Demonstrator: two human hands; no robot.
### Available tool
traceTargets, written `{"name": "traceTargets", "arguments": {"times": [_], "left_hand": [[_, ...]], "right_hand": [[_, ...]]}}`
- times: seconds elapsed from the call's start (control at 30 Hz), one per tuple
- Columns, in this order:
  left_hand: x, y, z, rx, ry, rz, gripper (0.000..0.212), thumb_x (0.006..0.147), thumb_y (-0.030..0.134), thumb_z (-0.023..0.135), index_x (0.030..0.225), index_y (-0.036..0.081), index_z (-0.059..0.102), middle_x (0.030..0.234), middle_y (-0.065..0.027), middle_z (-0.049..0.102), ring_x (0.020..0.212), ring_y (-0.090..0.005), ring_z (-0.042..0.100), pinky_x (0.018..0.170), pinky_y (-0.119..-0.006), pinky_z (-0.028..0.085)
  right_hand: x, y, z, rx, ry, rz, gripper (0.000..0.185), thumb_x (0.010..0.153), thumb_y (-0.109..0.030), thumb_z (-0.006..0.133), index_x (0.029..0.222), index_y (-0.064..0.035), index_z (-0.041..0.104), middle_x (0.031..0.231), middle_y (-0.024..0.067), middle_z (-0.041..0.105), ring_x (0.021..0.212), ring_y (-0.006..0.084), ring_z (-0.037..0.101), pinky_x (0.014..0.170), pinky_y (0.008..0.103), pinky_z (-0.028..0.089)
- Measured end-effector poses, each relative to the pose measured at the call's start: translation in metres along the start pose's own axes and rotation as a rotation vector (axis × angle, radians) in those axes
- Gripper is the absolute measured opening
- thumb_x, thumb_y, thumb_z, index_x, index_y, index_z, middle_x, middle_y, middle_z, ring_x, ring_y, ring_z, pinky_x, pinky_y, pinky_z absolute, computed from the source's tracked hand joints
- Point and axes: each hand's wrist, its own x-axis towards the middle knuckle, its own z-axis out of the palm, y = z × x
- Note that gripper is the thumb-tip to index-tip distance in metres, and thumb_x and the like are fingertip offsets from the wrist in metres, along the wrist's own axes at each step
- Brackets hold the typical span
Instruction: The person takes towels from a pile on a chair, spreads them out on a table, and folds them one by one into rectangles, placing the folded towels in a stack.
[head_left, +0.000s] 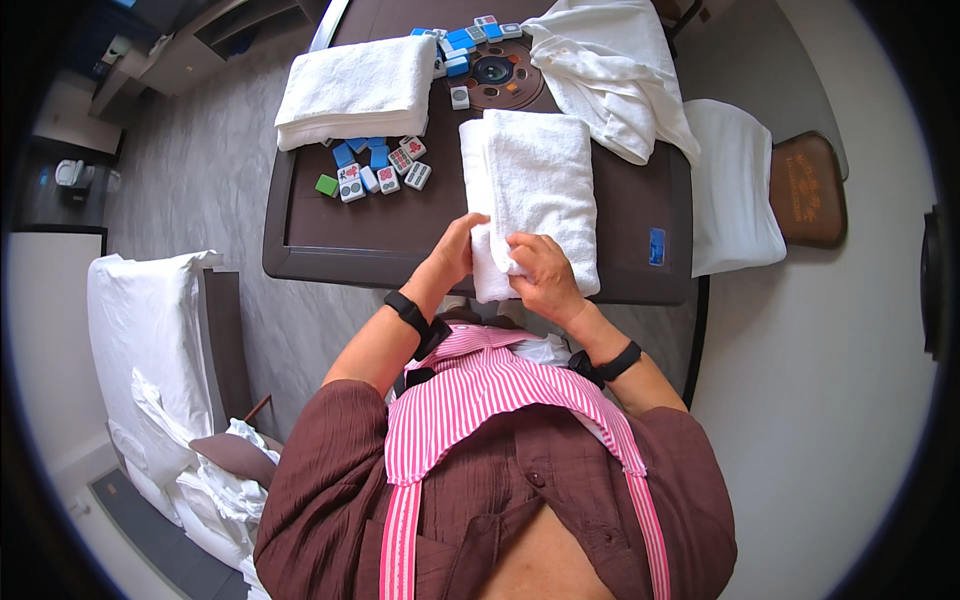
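A white terry towel (544, 180), partly folded, lies on the brown top of a mahjong table (367, 225) at its near edge. One layer is turned over and leaves a strip of the lower layer showing on the left. My left hand (456, 246) grips the towel's left edge, its lower fingers hidden from view. With bent fingers, my right hand (546, 276) holds the near end of the turned-over layer. Another folded white towel (356, 90) rests at the table's left side. Loose, rumpled white towelling (611, 82) spreads over the far right corner.
Several mahjong tiles (375, 169) lie left of the towel, and more tiles (461, 45) sit beside the round centre console (493, 71). White cloth covers a chair (731, 187) at the right. Behind on the left stands a bed (154, 330) with crumpled white linen and a brown cushion (232, 456).
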Motion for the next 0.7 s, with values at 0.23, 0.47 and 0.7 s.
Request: {"name": "traceTargets", "arguments": {"times": [0.23,0.47,0.7], "left_hand": [[0.0,0.01,0.03,0.307,0.083,0.042,0.041,0.08,0.022,0.068,0.115,0.002,0.06,0.101,-0.0119,0.066,0.088,-0.0222,0.064,0.074,-0.034,0.052],[-0.009,0.016,0.079,0.218,0.198,0.074,0.034,0.073,0.006,0.072,0.102,-0.009,0.062,0.092,-0.0166,0.067,0.08,-0.0259,0.067,0.072,-0.036,0.056],[-0.043,0.079,0.17,0.242,0.126,0.357,0.033,0.074,0.006,0.071,0.104,-0.005,0.062,0.092,-0.0123,0.067,0.079,-0.021,0.066,0.072,-0.032,0.054]], "right_hand": [[-0.014,-0.008,-0.001,-0.044,-0.166,-0.091,0.029,0.064,-0.009,0.065,0.091,-0.0059,0.057,0.11,0.0096,0.057,0.1,0.029,0.055,0.085,0.0398,0.044],[-0.06,0.068,-0.044,0.272,0.366,0.546,0.035,0.084,-0.024,0.066,0.112,-0.0066,0.055,0.113,0.0102,0.057,0.104,0.0251,0.056,0.088,0.0376,0.045],[-0.072,0.066,-0.076,1.549,0.185,0.753,0.053,0.097,-0.044,0.038,0.136,-0.0084,0.043,0.13,0.0086,0.053,0.115,0.0224,0.053,0.098,0.0372,0.042]]}}
